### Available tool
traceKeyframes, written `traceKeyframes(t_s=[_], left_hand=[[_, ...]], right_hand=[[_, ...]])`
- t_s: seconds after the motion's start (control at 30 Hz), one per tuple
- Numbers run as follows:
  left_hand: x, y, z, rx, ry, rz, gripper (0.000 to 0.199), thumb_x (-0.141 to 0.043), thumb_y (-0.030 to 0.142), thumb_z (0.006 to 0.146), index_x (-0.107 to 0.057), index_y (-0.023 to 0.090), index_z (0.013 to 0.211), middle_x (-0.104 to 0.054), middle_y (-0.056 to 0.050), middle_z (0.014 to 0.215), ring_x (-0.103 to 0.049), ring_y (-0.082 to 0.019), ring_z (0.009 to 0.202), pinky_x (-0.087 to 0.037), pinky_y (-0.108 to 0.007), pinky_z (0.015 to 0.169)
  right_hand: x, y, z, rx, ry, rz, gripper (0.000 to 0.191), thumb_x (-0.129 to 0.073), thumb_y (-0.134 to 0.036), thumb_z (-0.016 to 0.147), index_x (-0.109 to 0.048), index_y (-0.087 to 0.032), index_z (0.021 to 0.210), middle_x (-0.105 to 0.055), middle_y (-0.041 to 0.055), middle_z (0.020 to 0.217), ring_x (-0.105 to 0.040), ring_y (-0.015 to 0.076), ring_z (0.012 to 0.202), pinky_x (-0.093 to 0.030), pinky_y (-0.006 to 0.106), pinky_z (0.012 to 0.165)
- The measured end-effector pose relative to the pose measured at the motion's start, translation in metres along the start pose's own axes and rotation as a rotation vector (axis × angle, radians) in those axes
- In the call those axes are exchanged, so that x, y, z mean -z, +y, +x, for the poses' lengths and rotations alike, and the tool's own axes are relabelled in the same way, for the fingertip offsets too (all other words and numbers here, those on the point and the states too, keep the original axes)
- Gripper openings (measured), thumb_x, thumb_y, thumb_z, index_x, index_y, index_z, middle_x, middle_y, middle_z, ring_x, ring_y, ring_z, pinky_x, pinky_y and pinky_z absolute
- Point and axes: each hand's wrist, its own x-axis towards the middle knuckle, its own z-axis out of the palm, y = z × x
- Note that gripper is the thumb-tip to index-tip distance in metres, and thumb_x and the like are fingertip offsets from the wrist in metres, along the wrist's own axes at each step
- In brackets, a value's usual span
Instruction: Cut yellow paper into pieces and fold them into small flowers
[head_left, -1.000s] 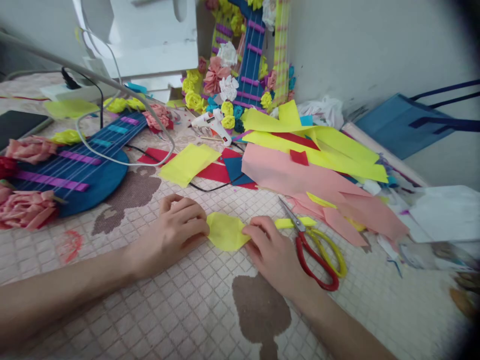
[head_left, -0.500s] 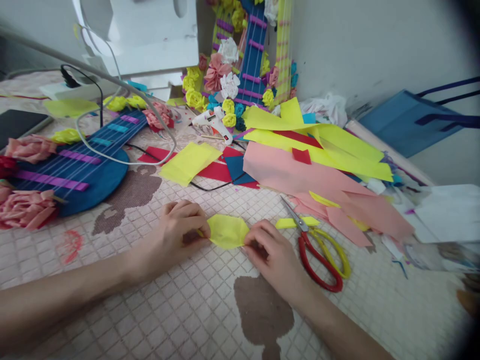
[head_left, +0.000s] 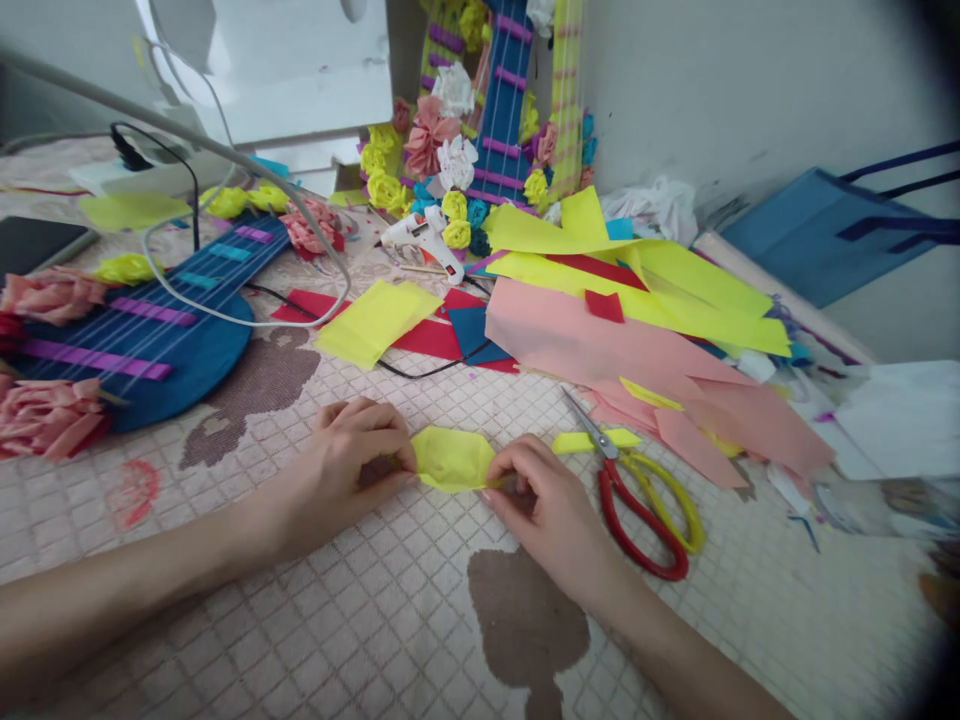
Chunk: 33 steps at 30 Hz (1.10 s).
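A small piece of yellow crepe paper (head_left: pixel 454 460) is stretched between my two hands, just above the quilted tablecloth. My left hand (head_left: pixel 356 460) pinches its left end, thumb and fingers pressed together. At the other end my right hand (head_left: pixel 536 495) pinches the paper the same way. Scissors (head_left: pixel 637 495) with one red and one yellow handle lie to the right of my right hand, blades pointing away. A narrow yellow strip (head_left: pixel 574 441) lies by their blades. Beyond my hands rests a stack of yellow paper squares (head_left: pixel 379 320).
A blue paper guitar (head_left: pixel 180 375) with pink paper flowers (head_left: pixel 56 410) lies at left under a white cable (head_left: pixel 247 325). A white glue gun (head_left: pixel 427 242) sits at the back. Pink sheets (head_left: pixel 585 335) and yellow sheets (head_left: pixel 697 285) are heaped at right. More decorated guitars (head_left: pixel 502 110) stand behind.
Both hands keep their pinch on the yellow paper, with only slight shifts of the fingers. The whole view has shifted a little.
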Motion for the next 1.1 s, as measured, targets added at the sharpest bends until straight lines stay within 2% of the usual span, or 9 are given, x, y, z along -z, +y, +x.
traceKeyframes(t_s=[0.4, 0.53, 0.83, 1.1], left_hand=[[0.0004, 0.0018, -0.0007, 0.004, 0.006, 0.001, 0.009, -0.056, 0.026, 0.083, -0.059, 0.02, 0.077, -0.06, 0.0, 0.088, -0.052, -0.019, 0.088, -0.034, -0.038, 0.083], [0.0024, 0.0041, 0.0001, 0.012, -0.009, 0.02, 0.012, -0.053, 0.028, 0.085, -0.058, 0.019, 0.077, -0.06, -0.001, 0.087, -0.051, -0.019, 0.086, -0.034, -0.038, 0.082], [-0.0031, 0.0028, -0.0015, 0.014, 0.021, 0.04, 0.006, -0.055, 0.025, 0.082, -0.058, 0.02, 0.079, -0.059, -0.001, 0.09, -0.05, -0.019, 0.088, -0.032, -0.038, 0.082], [-0.0012, 0.0064, 0.0003, 0.032, 0.018, 0.041, 0.007, -0.054, 0.021, 0.08, -0.057, 0.019, 0.075, -0.06, 0.0, 0.085, -0.049, -0.019, 0.084, -0.031, -0.037, 0.078]], right_hand=[[0.0003, -0.0009, -0.0006, -0.013, -0.027, 0.035, 0.012, -0.056, -0.009, 0.082, -0.056, -0.02, 0.079, -0.053, 0.0005, 0.085, -0.052, 0.0135, 0.075, -0.041, 0.027, 0.066], [-0.0002, -0.0003, 0.0005, -0.017, -0.01, 0.032, 0.011, -0.055, -0.01, 0.083, -0.055, -0.02, 0.078, -0.052, 0.0005, 0.083, -0.052, 0.0134, 0.073, -0.041, 0.027, 0.065], [-0.0008, -0.0039, 0.002, -0.018, 0.008, -0.026, 0.014, -0.055, -0.009, 0.08, -0.053, -0.02, 0.073, -0.052, 0.0006, 0.081, -0.052, 0.0136, 0.071, -0.041, 0.026, 0.061], [-0.0022, -0.0028, 0.0031, -0.03, 0.039, -0.022, 0.012, -0.057, -0.011, 0.08, -0.051, -0.019, 0.073, -0.049, -0.0008, 0.077, -0.049, 0.0124, 0.068, -0.039, 0.026, 0.06]])
